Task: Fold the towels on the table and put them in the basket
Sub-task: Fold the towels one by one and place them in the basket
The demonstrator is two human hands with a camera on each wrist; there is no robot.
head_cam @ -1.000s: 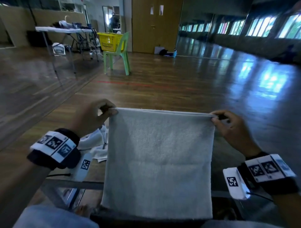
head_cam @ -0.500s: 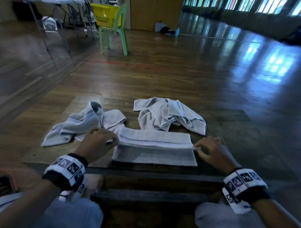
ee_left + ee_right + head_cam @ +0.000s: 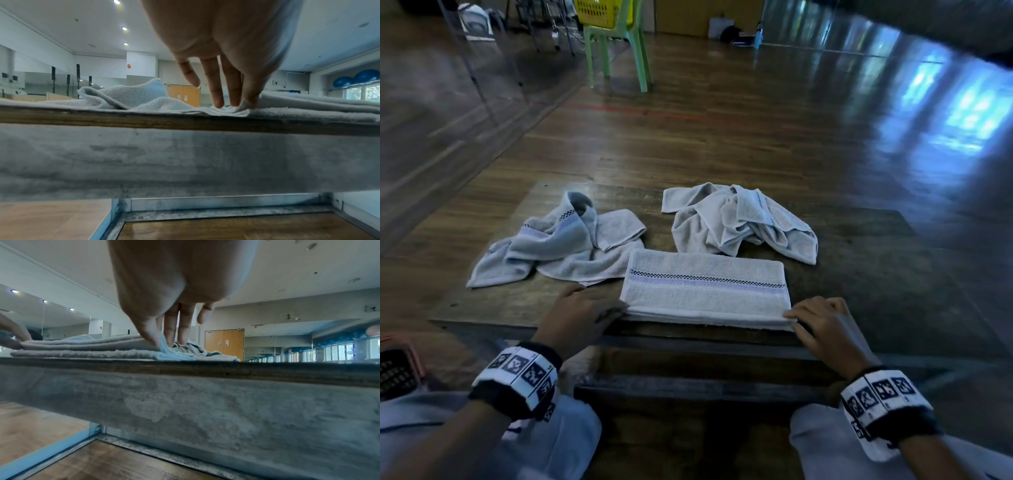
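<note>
A pale grey folded towel with a checked stripe lies flat near the front edge of the wooden table. My left hand pinches its near left corner, and the left wrist view shows the thumb and fingers of that hand closed on the bunched cloth. My right hand pinches the near right corner; in the right wrist view this hand has the thumb and fingers on the layered towel edge. Two crumpled towels lie behind, one left and one right.
A reddish basket shows at the left edge, below table height beside my knee. Far back, a yellow basket sits on a green chair. Open wooden floor lies beyond the table. My knees are under the table's front edge.
A second ago both hands held the towel hanging in the air. It has since been lowered onto the table and folded over, and the hands have drawn its edge toward me.
</note>
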